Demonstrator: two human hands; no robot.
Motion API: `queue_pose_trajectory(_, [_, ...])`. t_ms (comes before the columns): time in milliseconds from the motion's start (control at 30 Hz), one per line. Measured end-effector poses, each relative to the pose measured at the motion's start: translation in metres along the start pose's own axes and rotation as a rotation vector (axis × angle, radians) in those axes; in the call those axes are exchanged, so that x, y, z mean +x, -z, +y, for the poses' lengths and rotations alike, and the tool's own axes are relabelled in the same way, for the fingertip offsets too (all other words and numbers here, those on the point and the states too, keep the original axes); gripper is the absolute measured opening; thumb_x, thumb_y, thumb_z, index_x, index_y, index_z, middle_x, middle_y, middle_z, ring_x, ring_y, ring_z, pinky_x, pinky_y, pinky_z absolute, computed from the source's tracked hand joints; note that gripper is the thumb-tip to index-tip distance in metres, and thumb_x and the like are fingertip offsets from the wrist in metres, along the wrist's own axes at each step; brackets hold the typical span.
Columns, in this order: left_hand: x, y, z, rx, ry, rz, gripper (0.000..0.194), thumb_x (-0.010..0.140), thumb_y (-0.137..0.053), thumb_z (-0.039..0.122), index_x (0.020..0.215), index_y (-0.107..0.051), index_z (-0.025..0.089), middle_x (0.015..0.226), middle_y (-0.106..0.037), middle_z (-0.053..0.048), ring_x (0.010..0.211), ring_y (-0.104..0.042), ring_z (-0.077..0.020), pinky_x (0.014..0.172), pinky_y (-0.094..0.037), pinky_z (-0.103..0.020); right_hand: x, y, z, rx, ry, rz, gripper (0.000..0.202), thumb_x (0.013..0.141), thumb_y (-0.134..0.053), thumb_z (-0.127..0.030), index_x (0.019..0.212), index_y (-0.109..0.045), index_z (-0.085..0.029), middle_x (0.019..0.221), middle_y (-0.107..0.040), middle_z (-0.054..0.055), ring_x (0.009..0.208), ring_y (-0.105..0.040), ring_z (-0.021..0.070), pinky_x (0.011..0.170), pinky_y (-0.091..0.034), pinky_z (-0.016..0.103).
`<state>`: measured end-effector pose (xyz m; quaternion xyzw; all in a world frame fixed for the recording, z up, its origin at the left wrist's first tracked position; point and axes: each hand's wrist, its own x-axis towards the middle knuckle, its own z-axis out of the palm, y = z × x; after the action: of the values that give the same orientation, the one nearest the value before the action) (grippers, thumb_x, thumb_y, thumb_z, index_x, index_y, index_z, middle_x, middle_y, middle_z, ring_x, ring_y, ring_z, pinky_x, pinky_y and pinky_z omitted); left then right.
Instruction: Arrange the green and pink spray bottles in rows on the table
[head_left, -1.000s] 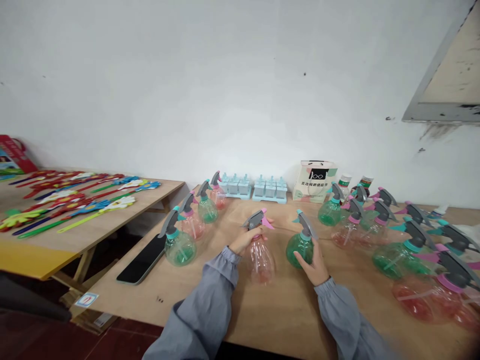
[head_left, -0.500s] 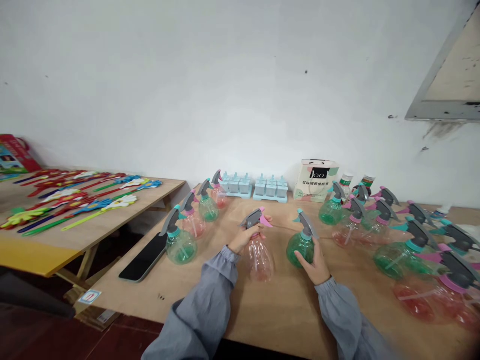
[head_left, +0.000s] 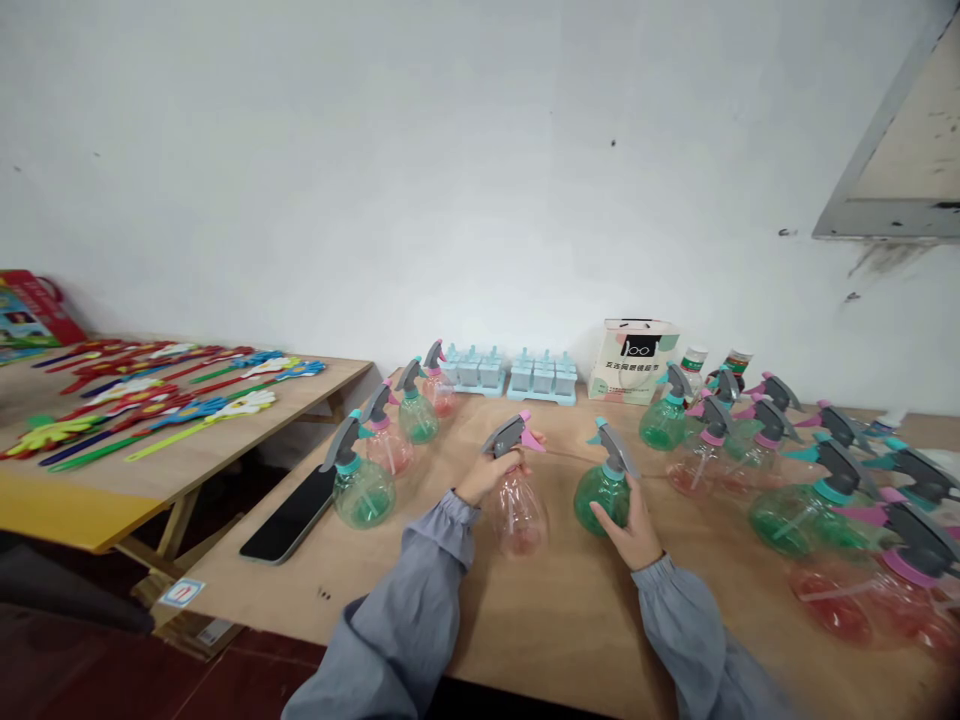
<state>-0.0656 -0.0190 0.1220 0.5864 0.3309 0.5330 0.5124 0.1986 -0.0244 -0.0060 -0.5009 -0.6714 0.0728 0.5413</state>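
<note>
The pink bottle (head_left: 519,520) is gripped high up by the left hand (head_left: 487,476): the fingers wrap its neck just under the grey spray head, with the clear body hanging below them and the pink trigger pointing right. Whether its base touches the table (head_left: 555,625) is hard to tell from this angle.

To the right, just across a bare strip of wood, is the green bottle (head_left: 598,497), held around its round body by the right hand (head_left: 636,528). The thumb presses the near side, while the other fingers go behind its right flank, below the tilted spray head.

Grey sleeves (head_left: 424,585) reach down to both wrists. Left of the hands, four bottles (head_left: 365,498) stand in a slanting row beside a dark phone (head_left: 289,516); on the right is a larger cluster (head_left: 784,515) of pink and green ones. Along the wall (head_left: 450,200) sit two pale blue moulds (head_left: 471,372) and a paper bag (head_left: 630,365). On another table (head_left: 217,458), far left, lie bright plastic hands (head_left: 184,412) on sticks.
</note>
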Motion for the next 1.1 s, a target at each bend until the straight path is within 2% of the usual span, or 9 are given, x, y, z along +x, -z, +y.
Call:
queue_pose_trajectory(133, [0.002,0.001,-0.004,0.029,0.023,0.064,0.068,0.068,-0.06,0.026,0.135,-0.055,0.024,0.083,-0.07,0.0,0.057,-0.057,-0.0116,0.057,-0.048,-0.026,0.0,0.0,-0.001,0.004,-0.003,-0.001,0.071,0.084,-0.062,-0.056,0.139,-0.04,-0.016,0.129,-0.058,0.018,0.12,-0.058,0.0323,0.103,-0.048,0.054])
queue_pose_trajectory(233, [0.004,0.004,-0.008,0.174,0.034,0.176,0.052,0.07,-0.056,0.025,0.122,-0.064,0.02,0.071,-0.065,0.001,0.058,-0.057,-0.013,0.06,-0.05,-0.028,0.0,0.0,-0.003,0.004,0.007,0.01,0.071,0.084,-0.062,-0.056,0.138,-0.041,-0.017,0.128,-0.058,0.017,0.12,-0.058,0.0323,0.103,-0.048,0.054])
queue_pose_trajectory(400, [0.007,0.015,-0.011,0.484,-0.244,0.292,0.039,0.071,-0.062,0.021,0.11,-0.068,0.022,0.094,-0.071,-0.004,0.085,-0.065,-0.0179,0.084,-0.054,-0.033,0.0,0.001,-0.004,0.009,0.006,0.005,0.069,0.084,-0.063,-0.054,0.138,-0.041,-0.018,0.128,-0.058,0.016,0.119,-0.058,0.032,0.102,-0.048,0.053])
queue_pose_trajectory(500, [0.011,0.026,-0.016,0.566,-0.306,0.337,0.039,0.074,-0.066,0.024,0.112,-0.067,0.02,0.098,-0.071,-0.006,0.086,-0.066,-0.0179,0.085,-0.053,-0.034,0.001,0.001,-0.005,0.021,-0.006,-0.008,0.069,0.083,-0.062,-0.055,0.138,-0.041,-0.018,0.126,-0.059,0.016,0.118,-0.059,0.0322,0.101,-0.049,0.053])
queue_pose_trajectory(633, [0.013,0.037,-0.02,0.606,-0.265,0.333,0.06,0.076,-0.071,0.034,0.132,-0.055,0.021,0.105,-0.068,-0.006,0.074,-0.063,-0.014,0.081,-0.054,-0.035,0.001,0.001,-0.005,0.018,-0.02,-0.008,0.068,0.083,-0.062,-0.057,0.135,-0.043,-0.018,0.124,-0.059,0.017,0.118,-0.058,0.0338,0.102,-0.047,0.055])
queue_pose_trajectory(800, [-0.001,0.046,-0.03,0.627,-0.294,0.348,0.096,0.062,-0.083,0.042,0.143,-0.034,0.024,0.136,-0.051,-0.014,0.124,-0.055,-0.0281,0.105,-0.046,-0.045,0.0,0.001,-0.004,0.004,-0.012,-0.009,0.066,0.082,-0.062,-0.058,0.132,-0.043,-0.019,0.121,-0.06,0.015,0.116,-0.06,0.033,0.101,-0.048,0.054])
queue_pose_trajectory(900, [-0.022,0.051,-0.052,0.699,-0.235,0.449,0.106,0.054,-0.087,0.043,0.14,-0.028,0.021,0.144,-0.04,-0.019,0.136,-0.044,-0.0345,0.112,-0.038,-0.052,0.0,0.002,-0.004,0.007,0.003,-0.004,0.066,0.084,-0.061,-0.058,0.134,-0.042,-0.019,0.124,-0.06,0.015,0.118,-0.059,0.0319,0.102,-0.048,0.053])
queue_pose_trajectory(1000, [-0.035,0.055,-0.072,0.758,-0.13,0.507,0.081,0.06,-0.083,0.043,0.124,-0.04,0.018,0.126,-0.052,-0.016,0.123,-0.054,-0.0349,0.105,-0.043,-0.052,0.001,0.001,-0.004,0.018,0.01,-0.011,0.069,0.084,-0.061,-0.058,0.135,-0.042,-0.017,0.126,-0.059,0.016,0.119,-0.059,0.032,0.102,-0.049,0.053])
queue_pose_trajectory(1100, [-0.023,0.063,-0.074,0.826,-0.077,0.531,0.059,0.068,-0.079,0.043,0.113,-0.049,0.02,0.115,-0.057,-0.012,0.114,-0.058,-0.0337,0.098,-0.046,-0.049,0.001,0.001,-0.005,0.022,0.015,-0.014,0.07,0.084,-0.062,-0.058,0.137,-0.041,-0.016,0.125,-0.06,0.017,0.118,-0.059,0.0318,0.101,-0.049,0.052])
